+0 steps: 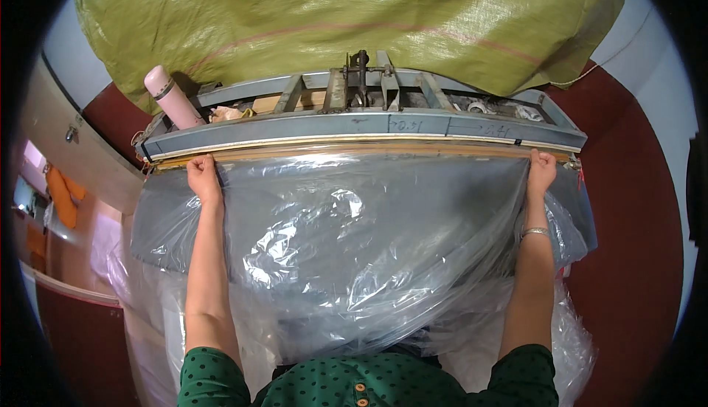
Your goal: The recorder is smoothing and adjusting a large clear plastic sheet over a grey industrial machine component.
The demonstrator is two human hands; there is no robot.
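A wide sheet of clear plastic film [354, 222] lies over a grey work surface, creased and shiny, and hangs down toward my body. My left hand [202, 174] pinches its far edge near the left end of a long metal sealing bar [310, 125]. At the right end, my right hand [543, 169] grips the same far edge, fingers closed. Between my hands the edge runs taut along a brown strip [369, 150] at the foot of the bar. Both arms reach straight forward.
A pink bottle [173, 97] leans on the metal frame's left end. A metal lever mechanism [363, 78] rises mid-frame. Behind hangs a yellow-green tarp [354, 8]. More loose film [575, 333] bunches at the lower right. A doorway opens at left.
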